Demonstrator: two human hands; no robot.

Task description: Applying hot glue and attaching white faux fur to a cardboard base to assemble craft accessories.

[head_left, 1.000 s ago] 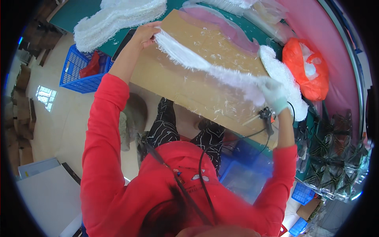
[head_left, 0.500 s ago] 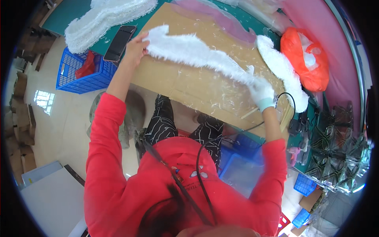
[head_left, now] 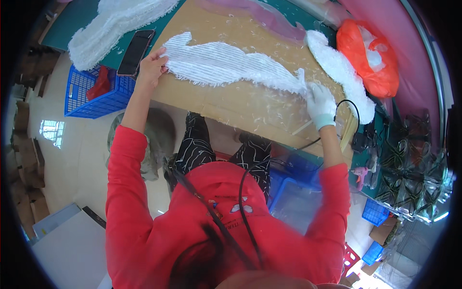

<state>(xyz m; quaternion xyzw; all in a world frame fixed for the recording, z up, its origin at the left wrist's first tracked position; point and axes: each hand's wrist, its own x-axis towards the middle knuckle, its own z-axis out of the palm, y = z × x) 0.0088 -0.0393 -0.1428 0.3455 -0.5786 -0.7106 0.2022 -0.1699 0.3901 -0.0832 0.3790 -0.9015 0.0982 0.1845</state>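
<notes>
A long, wavy-edged white fabric piece (head_left: 231, 63) with a fringed rim spans the cardboard-covered table, its faintly grey-striped face upward. My bare left hand (head_left: 154, 68) pinches its left end between thumb and fingers. At the narrow right end is my right hand (head_left: 321, 103) in a white knit glove, its fingers closed on the tip. Beyond that glove lies another fluffy white strip (head_left: 339, 72). A thicker fluffy white stack (head_left: 108, 36) rests at the far left.
Brown cardboard (head_left: 211, 103) strewn with white fluff covers the green tabletop. A phone (head_left: 136, 53) lies at the left edge above a blue crate (head_left: 96, 111). An orange plastic bag (head_left: 353, 45) stands far right. A black cable (head_left: 358, 113) runs by my right wrist; a pink glue gun (head_left: 360, 176) sits lower.
The fabric piece has turned from its fluffy white side to its striped side and lies flatter. Both hands stay at its ends. The whole view has shifted slightly.
</notes>
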